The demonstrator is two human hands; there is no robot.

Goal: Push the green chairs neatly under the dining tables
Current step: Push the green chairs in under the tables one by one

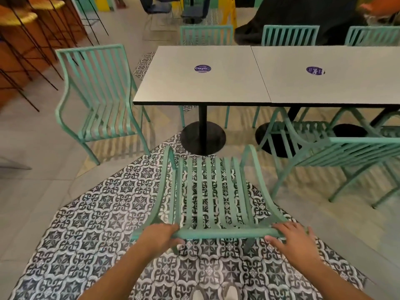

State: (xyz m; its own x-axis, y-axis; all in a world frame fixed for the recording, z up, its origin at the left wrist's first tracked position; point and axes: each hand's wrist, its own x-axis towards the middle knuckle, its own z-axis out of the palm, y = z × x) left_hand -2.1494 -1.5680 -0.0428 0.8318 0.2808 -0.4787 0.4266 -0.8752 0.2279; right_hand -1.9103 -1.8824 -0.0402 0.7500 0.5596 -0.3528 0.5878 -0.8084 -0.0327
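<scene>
You've got both hands on the top rail of the green chair (213, 191) right in front of you: left hand (161, 236) wraps the rail near its left end, fingers curled over the top and thumb underneath, right hand (292, 238) does the same near the right end. Both grips look clamped on the rail, not just resting. This chair sits on the patterned tile floor (86, 234), facing the near table (194, 76), but its seat is well short of the table edge, front legs roughly level with the black round base (203, 138). So it isn't tucked in yet; my read is you're mid-push or about to start.

Done so far, as far as I can see: the far chair (206, 34) behind the near table looks tucked against the far edge, and two more backs further right along the second table (333, 74) look the same. The chair on the right (337, 152) sits at an angle with part of its seat under the second table, so it's partly in but crooked. The chair on the left (97, 98) stands beside the near table's left end, turned sideways, fully out.

Left to do, I'd say: this chair straight in, then square up the right one, then turn and tuck the left one
</scene>
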